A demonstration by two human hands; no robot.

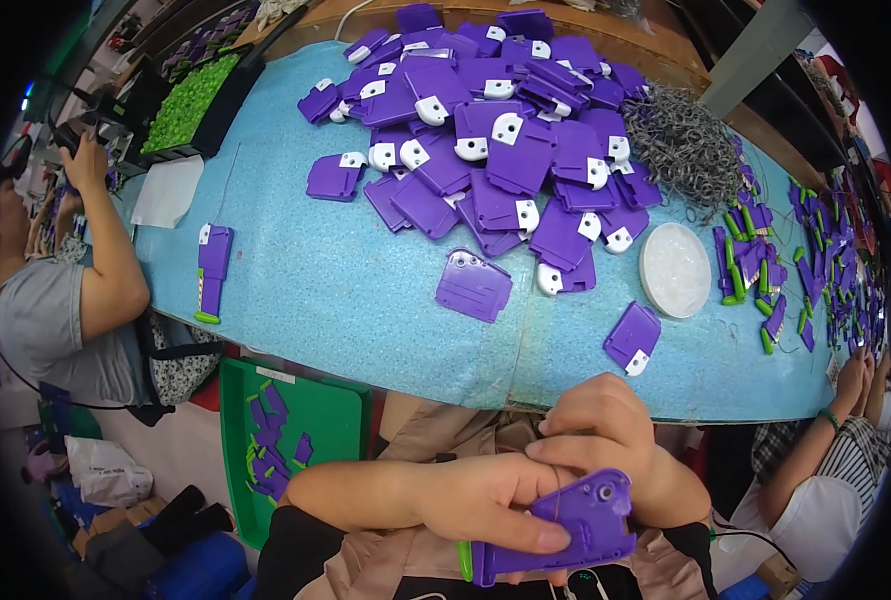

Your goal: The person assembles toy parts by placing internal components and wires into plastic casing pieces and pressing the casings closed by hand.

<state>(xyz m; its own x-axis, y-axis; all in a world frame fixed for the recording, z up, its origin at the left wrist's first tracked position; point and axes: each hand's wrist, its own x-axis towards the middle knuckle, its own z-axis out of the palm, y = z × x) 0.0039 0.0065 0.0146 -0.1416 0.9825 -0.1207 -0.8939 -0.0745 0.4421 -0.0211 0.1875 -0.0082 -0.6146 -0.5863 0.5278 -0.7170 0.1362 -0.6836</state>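
Over my lap, my left hand (501,500) is closed on a purple plastic part (591,530), its thumb lying across the face. The part has a rounded corner with a round hole, and a green piece shows at its far left end. Just above it is my right hand (601,425), fingers curled in; whatever they pinch is too small to make out. A thin dark strand shows between the two hands. On the table edge ahead lie a loose purple piece with a white corner (633,338) and a plain purple piece (474,286).
A heap of purple pieces (521,150) covers the back of the blue table (306,270). Beside it are tangled metal springs (681,150) and a round white dish (676,270). Purple-green assemblies (751,250) lie right. A green bin (346,400) stands lower left. People sit at both sides.
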